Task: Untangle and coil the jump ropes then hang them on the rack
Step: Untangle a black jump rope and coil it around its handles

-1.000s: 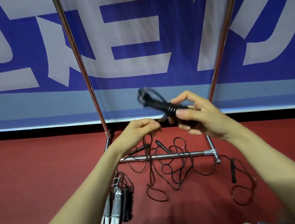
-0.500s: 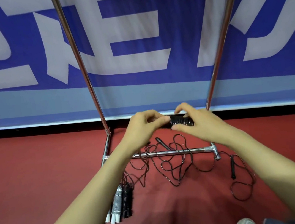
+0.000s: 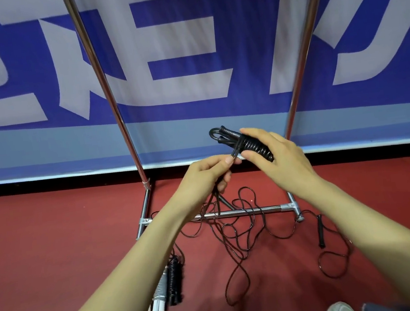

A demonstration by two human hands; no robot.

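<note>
Under the rack (image 3: 100,72), loose ropes (image 3: 237,239) sprawl across its base bar. The right hand (image 3: 285,163) grips a wound bundle (image 3: 255,146) above them — the left hand (image 3: 201,179) pinches its cord tail (image 3: 234,154). Coiling looks nearly finished; next the tail needs tucking snugly before hanging.

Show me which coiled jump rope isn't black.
The grey coil with white handles, on the floor; the neighbouring coil and the held coil in the right hand are black.
</note>
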